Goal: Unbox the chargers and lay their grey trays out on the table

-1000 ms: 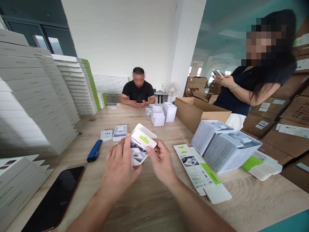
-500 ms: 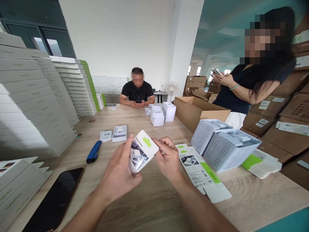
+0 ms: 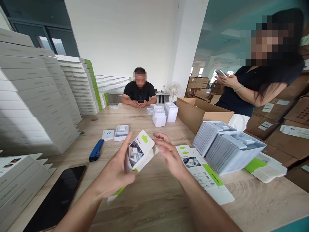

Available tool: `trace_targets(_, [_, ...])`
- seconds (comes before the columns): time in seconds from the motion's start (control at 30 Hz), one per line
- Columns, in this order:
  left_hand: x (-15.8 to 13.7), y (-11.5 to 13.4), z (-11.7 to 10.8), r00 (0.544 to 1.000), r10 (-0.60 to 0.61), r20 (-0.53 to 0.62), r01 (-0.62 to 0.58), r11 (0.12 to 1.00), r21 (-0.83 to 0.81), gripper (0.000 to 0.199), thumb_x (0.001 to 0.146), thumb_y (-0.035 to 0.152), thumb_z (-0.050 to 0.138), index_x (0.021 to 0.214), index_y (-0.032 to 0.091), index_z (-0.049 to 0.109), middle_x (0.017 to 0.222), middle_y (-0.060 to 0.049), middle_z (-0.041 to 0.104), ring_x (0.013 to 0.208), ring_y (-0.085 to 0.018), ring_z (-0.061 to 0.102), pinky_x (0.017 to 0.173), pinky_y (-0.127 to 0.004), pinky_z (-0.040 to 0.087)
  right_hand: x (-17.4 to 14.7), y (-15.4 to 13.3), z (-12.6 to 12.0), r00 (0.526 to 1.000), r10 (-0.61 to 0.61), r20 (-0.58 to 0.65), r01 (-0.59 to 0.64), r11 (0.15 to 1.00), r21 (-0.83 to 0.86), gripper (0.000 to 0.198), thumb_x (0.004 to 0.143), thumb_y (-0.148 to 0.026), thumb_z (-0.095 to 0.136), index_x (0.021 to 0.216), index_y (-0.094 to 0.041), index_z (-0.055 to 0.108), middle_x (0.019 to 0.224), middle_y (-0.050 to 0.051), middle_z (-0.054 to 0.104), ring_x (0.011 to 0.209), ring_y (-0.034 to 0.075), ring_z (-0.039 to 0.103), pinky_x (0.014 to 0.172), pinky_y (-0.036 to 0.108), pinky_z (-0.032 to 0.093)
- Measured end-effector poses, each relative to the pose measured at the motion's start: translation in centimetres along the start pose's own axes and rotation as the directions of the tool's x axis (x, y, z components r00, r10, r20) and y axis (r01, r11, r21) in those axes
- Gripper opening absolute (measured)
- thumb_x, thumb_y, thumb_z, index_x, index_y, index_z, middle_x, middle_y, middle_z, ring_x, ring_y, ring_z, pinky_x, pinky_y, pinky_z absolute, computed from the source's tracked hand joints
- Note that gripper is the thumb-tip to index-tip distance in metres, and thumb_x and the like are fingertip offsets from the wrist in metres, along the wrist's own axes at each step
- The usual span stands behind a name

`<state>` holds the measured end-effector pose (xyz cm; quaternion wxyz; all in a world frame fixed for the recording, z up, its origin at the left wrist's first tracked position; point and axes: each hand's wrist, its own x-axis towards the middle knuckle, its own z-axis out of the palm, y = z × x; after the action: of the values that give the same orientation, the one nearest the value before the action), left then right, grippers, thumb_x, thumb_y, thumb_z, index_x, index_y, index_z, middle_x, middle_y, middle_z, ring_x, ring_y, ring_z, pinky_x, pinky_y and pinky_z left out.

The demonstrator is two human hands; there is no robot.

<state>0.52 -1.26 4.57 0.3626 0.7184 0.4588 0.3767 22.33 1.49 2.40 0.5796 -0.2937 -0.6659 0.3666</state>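
My left hand (image 3: 116,175) is closed around a small white packaging box (image 3: 136,153) with a green cloud mark, a product picture and a side face showing. Below that hand, a green-and-white flap sticks out from the box's lower end. My right hand (image 3: 169,154) is at the box's upper right end, fingers stretched and slightly apart, fingertips beside a small white flap; whether they touch it I cannot tell. Under my right forearm lie flat printed box sheets (image 3: 200,174). A white tray with a small white device (image 3: 121,131) and a printed card (image 3: 108,135) lie beyond my left hand.
A blue cutter (image 3: 96,150) and a black phone (image 3: 56,196) lie left. Stacked white boxes (image 3: 36,87) rise behind them. Nested grey trays (image 3: 234,151) and a brown carton (image 3: 205,112) stand right. One person (image 3: 140,90) sits opposite; another (image 3: 263,80) stands right, both holding phones.
The box has turned and widened, so its side face and lower flap now show. My right fingers have gone from a pinch at its corner to a looser, spread pose. The view has shifted slightly.
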Motion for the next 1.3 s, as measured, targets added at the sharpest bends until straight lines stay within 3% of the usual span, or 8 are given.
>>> trace_targets(0.1, [0.0, 0.0, -1.1, 0.969, -0.043, 0.244, 0.098, 0.971, -0.217, 0.108, 0.064, 0.022, 0.060, 0.154, 0.036, 0.002, 0.138, -0.005, 0.051, 0.116, -0.029, 0.056, 0.093, -0.042, 0.045, 0.1, 0.1, -0.9, 0.975, 0.055, 0.215, -0.116, 0.952, 0.282, 0.022, 0.087, -0.041, 0.066, 0.106, -0.035, 0.074, 0.154, -0.001, 0.036, 0.143, 0.026, 0.031, 0.108, 0.041, 0.037])
trace_targets(0.27, [0.0, -0.5, -1.7, 0.901, 0.143, 0.409, 0.020, 0.929, -0.370, 0.100, 0.067, 0.035, 0.061, 0.154, 0.034, 0.013, 0.142, -0.007, 0.051, 0.128, -0.036, 0.047, 0.102, -0.051, 0.038, -0.2, -0.4, -0.6, 0.955, 0.049, 0.294, -0.174, 0.893, 0.415, 0.016, 0.084, -0.033, 0.071, 0.100, -0.035, 0.075, 0.138, 0.001, 0.054, 0.129, 0.024, 0.049, 0.093, 0.037, 0.049])
trace_targets(0.4, [0.2, -0.7, -2.0, 0.977, 0.201, 0.074, -0.202, 0.979, 0.003, 0.075, 0.081, 0.043, 0.061, 0.149, 0.034, 0.033, 0.150, -0.007, 0.044, 0.139, -0.036, 0.035, 0.112, -0.054, 0.027, -0.3, -0.9, -0.3, 1.000, 0.005, 0.005, -0.006, 0.981, 0.194, 0.017, 0.086, -0.030, 0.069, 0.101, -0.035, 0.075, 0.116, 0.002, 0.060, 0.115, 0.019, 0.055, 0.088, 0.030, 0.049])
trace_targets(0.53, [0.5, -0.6, -1.3, 0.926, 0.298, -0.230, -0.166, 0.871, 0.462, 0.060, 0.082, 0.051, 0.063, 0.138, 0.033, 0.051, 0.139, -0.009, 0.050, 0.105, -0.029, 0.060, 0.099, -0.050, 0.044, -0.5, -1.7, 0.2, 0.971, -0.198, -0.134, 0.160, 0.954, -0.253, 0.022, 0.092, -0.022, 0.061, 0.106, -0.032, 0.075, 0.108, 0.004, 0.055, 0.102, 0.016, 0.057, 0.086, 0.030, 0.049])
trace_targets(0.8, [0.9, -1.2, 1.8, 0.992, -0.037, -0.125, 0.012, 0.981, -0.196, 0.048, 0.087, 0.053, 0.059, 0.126, 0.024, 0.057, 0.104, -0.005, 0.070, 0.087, -0.023, 0.068, 0.081, -0.039, 0.056, -1.1, -1.0, 1.9, 0.924, -0.379, 0.048, 0.358, 0.815, -0.455, 0.029, 0.093, -0.015, 0.054, 0.111, -0.028, 0.072, 0.106, 0.007, 0.054, 0.099, 0.017, 0.057, 0.079, 0.031, 0.051])
trace_targets(1.0, [1.5, -0.4, 1.0, 0.967, -0.126, -0.221, 0.017, 0.899, -0.439, 0.045, 0.078, 0.051, 0.069, 0.107, 0.017, 0.068, 0.125, -0.008, 0.062, 0.098, -0.027, 0.066, 0.082, -0.041, 0.062, -0.4, -0.9, 0.1, 0.977, -0.074, -0.201, 0.049, 0.991, -0.128, 0.016, 0.090, -0.031, 0.062, 0.103, -0.025, 0.069, 0.102, 0.005, 0.064, 0.092, 0.017, 0.061, 0.074, 0.028, 0.048])
trace_targets(1.13, [1.5, -0.3, 1.0, 0.971, -0.131, -0.202, 0.024, 0.888, -0.459, 0.043, 0.073, 0.050, 0.074, 0.103, 0.018, 0.071, 0.125, -0.009, 0.064, 0.108, -0.031, 0.063, 0.083, -0.041, 0.062, 0.2, -0.7, -1.0, 0.934, 0.354, 0.045, -0.357, 0.932, 0.071, 0.038, 0.089, -0.042, 0.060, 0.123, -0.025, 0.064, 0.073, 0.002, 0.070, 0.060, 0.012, 0.055, 0.047, 0.021, 0.031])
trace_targets(1.3, [1.4, -0.4, 1.0, 0.980, -0.140, -0.144, 0.058, 0.881, -0.469, 0.041, 0.074, 0.047, 0.075, 0.104, 0.021, 0.072, 0.129, -0.008, 0.064, 0.117, -0.032, 0.060, 0.087, -0.039, 0.059, 0.4, -0.7, -0.8, 0.908, 0.402, 0.117, -0.419, 0.866, 0.273, 0.029, 0.081, -0.040, 0.067, 0.104, -0.023, 0.074, 0.124, 0.008, 0.066, 0.074, 0.014, 0.063, 0.043, 0.020, 0.035])
